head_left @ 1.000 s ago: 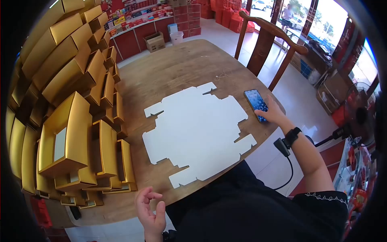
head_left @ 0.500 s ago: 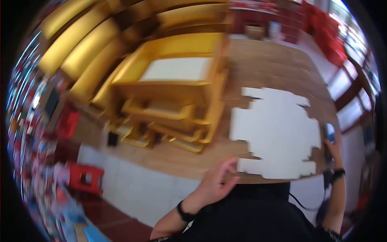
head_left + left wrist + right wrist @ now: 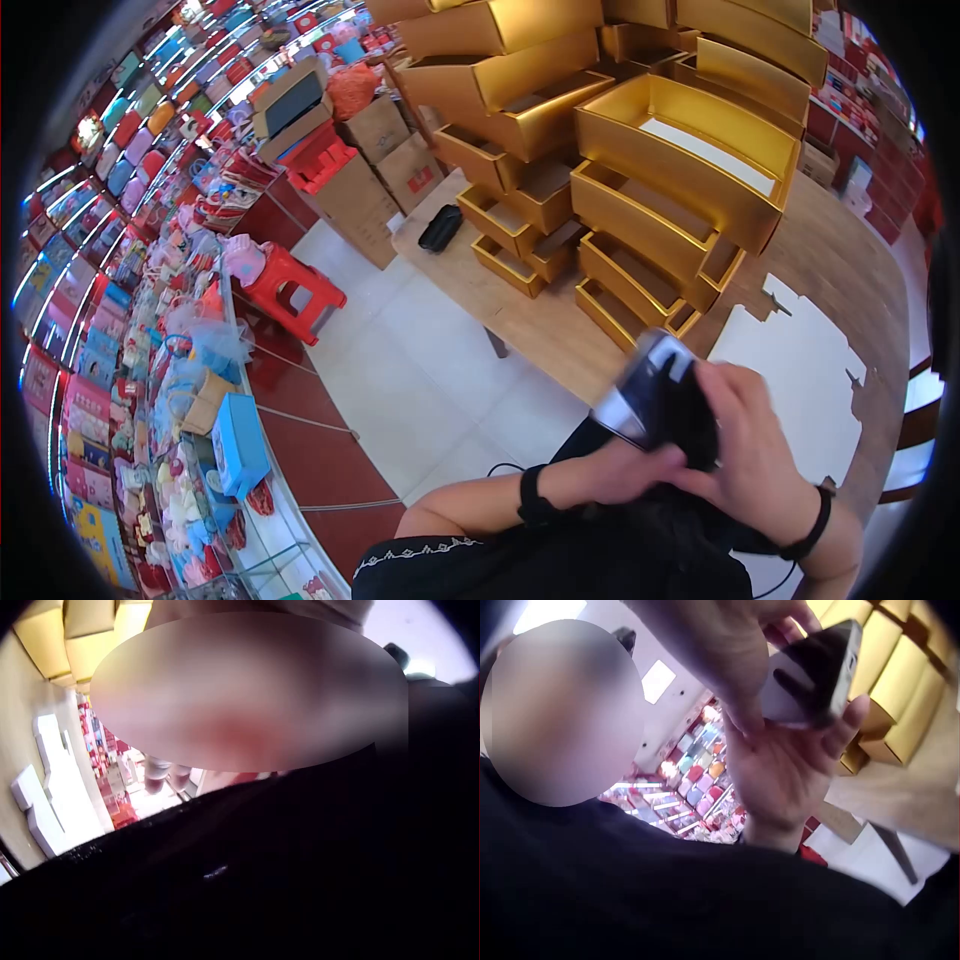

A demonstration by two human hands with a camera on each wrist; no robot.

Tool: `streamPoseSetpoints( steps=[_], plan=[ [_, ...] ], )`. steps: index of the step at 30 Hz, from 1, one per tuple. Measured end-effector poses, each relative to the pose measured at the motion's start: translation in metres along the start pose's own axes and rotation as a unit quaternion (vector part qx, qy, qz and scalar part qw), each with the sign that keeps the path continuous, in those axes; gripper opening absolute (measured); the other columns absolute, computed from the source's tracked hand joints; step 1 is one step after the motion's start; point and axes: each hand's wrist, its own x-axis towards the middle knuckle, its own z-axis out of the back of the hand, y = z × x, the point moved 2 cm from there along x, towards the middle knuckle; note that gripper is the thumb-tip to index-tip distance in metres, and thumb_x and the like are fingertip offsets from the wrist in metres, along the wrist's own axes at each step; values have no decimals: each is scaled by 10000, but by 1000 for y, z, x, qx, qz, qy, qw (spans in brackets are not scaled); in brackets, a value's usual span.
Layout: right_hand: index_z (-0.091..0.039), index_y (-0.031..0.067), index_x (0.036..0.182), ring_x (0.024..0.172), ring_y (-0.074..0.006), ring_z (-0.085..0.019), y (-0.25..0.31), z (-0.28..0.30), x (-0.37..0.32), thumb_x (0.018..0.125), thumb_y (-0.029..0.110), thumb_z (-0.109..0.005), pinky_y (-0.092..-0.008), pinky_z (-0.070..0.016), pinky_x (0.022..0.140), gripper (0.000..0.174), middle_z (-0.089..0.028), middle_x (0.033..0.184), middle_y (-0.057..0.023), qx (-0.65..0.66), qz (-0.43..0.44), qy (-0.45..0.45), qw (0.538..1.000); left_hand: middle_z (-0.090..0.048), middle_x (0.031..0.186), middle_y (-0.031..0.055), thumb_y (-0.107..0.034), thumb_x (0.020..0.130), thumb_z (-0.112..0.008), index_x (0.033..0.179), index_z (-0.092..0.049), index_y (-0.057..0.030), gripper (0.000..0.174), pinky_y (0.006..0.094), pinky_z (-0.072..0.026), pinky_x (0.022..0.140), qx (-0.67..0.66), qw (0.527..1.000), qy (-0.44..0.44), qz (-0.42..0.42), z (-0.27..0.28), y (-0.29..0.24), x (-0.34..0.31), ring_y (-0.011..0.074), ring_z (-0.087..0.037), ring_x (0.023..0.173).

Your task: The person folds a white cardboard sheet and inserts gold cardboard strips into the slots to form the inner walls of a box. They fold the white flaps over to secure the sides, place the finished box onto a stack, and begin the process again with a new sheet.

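Note:
In the head view, a smartphone (image 3: 655, 395) is held up in front of the body, tilted and slightly blurred. My right hand (image 3: 745, 440) grips it from the right side. From the left, my left hand (image 3: 625, 468) meets its lower end. The right wrist view shows the left palm (image 3: 780, 769) facing up under the phone (image 3: 810, 679), one finger at its lower edge; the other left fingers are largely hidden. A flat white die-cut cardboard sheet (image 3: 790, 370) lies on the wooden table (image 3: 860, 235) beyond the right hand.
Stacked gold box trays (image 3: 690, 150) rise at the table's far side. A black case (image 3: 440, 228) lies near the table's left corner. On the floor to the left stands a red stool (image 3: 290, 285), near shelves of colourful goods (image 3: 130, 150).
My right hand has picked up the phone from the table and brought it over to my left hand. The head view has swung left, bringing in the shelves and stool.

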Motion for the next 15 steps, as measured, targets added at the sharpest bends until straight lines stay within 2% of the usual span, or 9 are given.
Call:
streamPoseSetpoints(
  steps=[1, 2, 3, 4, 5, 8, 10, 13, 15],
  plan=[
    [-398, -9, 1423, 1206, -431, -495, 5, -2, 15, 662, 223, -874, -467, -450, 996, 927, -466, 1331, -251, 26, 9, 34, 999, -391, 1500, 138, -299, 1020, -464, 1493, -302, -8, 578, 406, -353, 1132, 64, 990, -121, -26, 16, -6, -10, 244, -418, 1368],
    [-422, -2, 1413, 1249, -437, -474, 11, -5, 24, 675, 239, -872, -471, -441, 1016, 898, -457, 1349, -255, 41, 37, 50, 997, -456, 1449, 137, -249, 1019, -446, 1483, -322, -16, 533, 425, -384, 1113, -82, 969, -230, -50, 37, 3, -24, 244, -480, 1315],
    [-445, 4, 1402, 1292, -442, -452, 15, -6, 29, 688, 255, -870, -475, -432, 1036, 868, -449, 1367, -259, 55, 64, 67, 994, -544, 1357, 124, -248, 1020, -463, 1448, -379, -25, 490, 444, -443, 1068, 180, 915, -341, -116, 66, -14, -38, 251, -562, 1225],
    [-445, 4, 1402, 1292, -442, -452, 14, -5, 29, 688, 255, -870, -475, -432, 1036, 868, -449, 1367, -259, 59, 67, 67, 994, -603, 1269, 104, -231, 1025, -473, 1396, -441, -27, 424, 429, -496, 1015, -51, 875, -450, -172, 74, -40, -40, 237, -612, 1146],
    [-484, 18, 1372, 1316, -450, -432, 13, -2, 26, 706, 268, -861, -482, -419, 1055, 805, -446, 1377, -259, 47, 97, 87, 990, -603, 1263, 98, -229, 1039, -465, 1366, -466, -28, 385, 410, -526, 971, -70, 848, -493, -182, 93, -64, -49, 218, -620, 1130],
    [-549, 45, 1315, 1342, -467, -406, -8, 3, 4, 732, 272, -844, -498, -398, 1080, 693, -448, 1390, -251, 42, 94, 122, 987, -647, 1158, 84, -148, 1023, -520, 1281, -503, -22, 288, 355, -555, 867, 31, 818, -553, -152, 205, -85, -93, 199, -657, 1010],
    [-575, 57, 1289, 1345, -475, -399, -25, 8, -19, 740, 263, -837, -506, -390, 1088, 642, -453, 1393, -242, 47, 54, 132, 989, -658, 1128, 85, -130, 1006, -538, 1250, -522, -20, 268, 351, -555, 862, 122, 833, -539, -30, 280, -83, -115, 202, -665, 970],
    [-582, 63, 1257, 1363, -467, -387, -46, 19, -61, 749, 195, -807, -507, -378, 1092, 571, -472, 1396, -216, 67, -59, 98, 991, -669, 1113, 116, -24, 845, -546, 1199, -568, -28, 354, 400, -557, 881, 4, 870, -480, 115, 350, -84, -125, 251, -670, 994],
    [-584, 64, 1230, 1386, -436, -381, -57, 27, -103, 729, 92, -756, -509, -351, 1109, 530, -485, 1402, -192, 82, -209, 29, 974, -686, 1086, 138, 13, 755, -525, 1216, -571, -13, 464, 428, -567, 890, -109, 888, -405, 187, 381, -84, -112, 288, -689, 959]
  ],
)
